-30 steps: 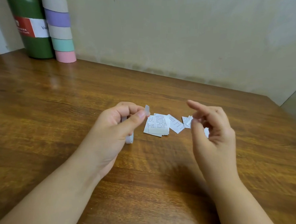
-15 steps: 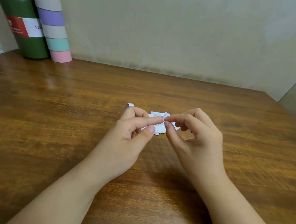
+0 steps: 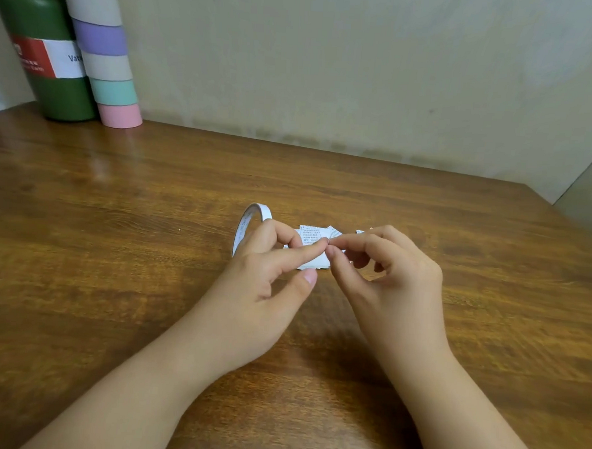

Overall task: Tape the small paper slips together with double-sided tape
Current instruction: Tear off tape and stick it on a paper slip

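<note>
Above the small white printed paper slips (image 3: pixel 312 245), left hand (image 3: pixel 268 274) and right hand (image 3: pixel 385 266) met fingertips, apparently pinching a tape piece (unseen); thin white tape roll (image 3: pixel 248 223) just left.

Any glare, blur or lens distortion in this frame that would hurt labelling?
Head view: soft glare streaks on the wooden table below the pastel tube; wide-angle bending tilts that tube and the green bottle; the fingertips where the left hand and right hand meet look slightly soft; print on the paper slips is unreadable; the tape roll shows clearly.
</note>
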A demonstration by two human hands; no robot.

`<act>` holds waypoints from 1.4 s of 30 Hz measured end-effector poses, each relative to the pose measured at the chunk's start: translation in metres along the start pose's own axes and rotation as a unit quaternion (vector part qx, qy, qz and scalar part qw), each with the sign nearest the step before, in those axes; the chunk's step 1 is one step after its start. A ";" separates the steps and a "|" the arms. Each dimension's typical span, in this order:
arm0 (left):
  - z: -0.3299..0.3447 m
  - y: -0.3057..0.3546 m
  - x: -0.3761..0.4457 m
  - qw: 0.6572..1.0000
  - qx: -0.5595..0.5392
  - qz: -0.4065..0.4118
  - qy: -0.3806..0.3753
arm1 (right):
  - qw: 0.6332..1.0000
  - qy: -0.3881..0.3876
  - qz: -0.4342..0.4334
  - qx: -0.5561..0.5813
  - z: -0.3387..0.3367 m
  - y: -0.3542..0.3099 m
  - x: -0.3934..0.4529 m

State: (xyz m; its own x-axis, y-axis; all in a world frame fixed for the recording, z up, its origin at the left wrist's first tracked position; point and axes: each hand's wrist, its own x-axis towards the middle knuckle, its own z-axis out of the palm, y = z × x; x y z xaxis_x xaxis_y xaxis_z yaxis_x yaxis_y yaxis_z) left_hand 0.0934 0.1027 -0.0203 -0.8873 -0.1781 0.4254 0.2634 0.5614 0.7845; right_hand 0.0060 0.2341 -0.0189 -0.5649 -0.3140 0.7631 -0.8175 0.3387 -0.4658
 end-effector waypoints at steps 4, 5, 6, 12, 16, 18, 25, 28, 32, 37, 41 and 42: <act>0.001 -0.003 0.000 0.999 0.031 0.014 0.005 | 1.000 -0.011 0.006 0.004 0.000 -0.001 -0.001; 0.001 -0.004 0.000 0.999 0.031 0.016 0.007 | 1.000 -0.014 0.008 0.007 0.000 -0.001 -0.001; 0.000 -0.004 0.000 0.999 0.027 0.017 0.009 | 1.000 -0.018 0.013 0.012 -0.001 -0.002 -0.001; -0.003 0.001 0.002 0.999 -0.034 -0.012 0.017 | 0.996 -0.049 0.045 0.064 -0.005 -0.005 0.000; -0.005 0.002 0.002 0.996 -0.078 -0.041 0.020 | 0.992 -0.067 0.061 0.086 -0.007 -0.007 0.001; -0.005 0.002 0.002 0.994 -0.094 -0.053 0.021 | 0.991 -0.072 0.067 0.096 -0.008 -0.008 0.001; -0.006 0.004 0.003 0.992 -0.103 -0.067 0.020 | 0.988 -0.080 0.077 0.111 -0.010 -0.010 0.002; -0.007 0.004 0.003 0.991 -0.108 -0.073 0.020 | 0.987 -0.082 0.077 0.119 -0.010 -0.010 0.002; -0.007 0.002 0.004 0.990 -0.114 -0.078 0.021 | 0.984 -0.084 0.084 0.129 -0.011 -0.011 0.002; -0.007 0.003 0.004 0.990 -0.119 -0.073 0.024 | 0.980 -0.091 0.097 0.145 -0.011 -0.012 0.003; -0.007 0.003 0.004 0.989 -0.126 -0.072 0.023 | 0.975 -0.097 0.111 0.164 -0.012 -0.012 0.003; -0.007 0.003 0.004 0.989 -0.128 -0.072 0.023 | 0.975 -0.098 0.113 0.167 -0.012 -0.012 0.003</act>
State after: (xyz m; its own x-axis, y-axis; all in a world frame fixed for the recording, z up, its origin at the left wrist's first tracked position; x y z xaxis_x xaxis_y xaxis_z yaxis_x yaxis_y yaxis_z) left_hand 0.0932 0.0976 -0.0132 -0.9057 -0.2821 0.3164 0.2281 0.3047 0.9247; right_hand 0.0157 0.2393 -0.0059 -0.7190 -0.4394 0.5385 -0.6419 0.1225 -0.7570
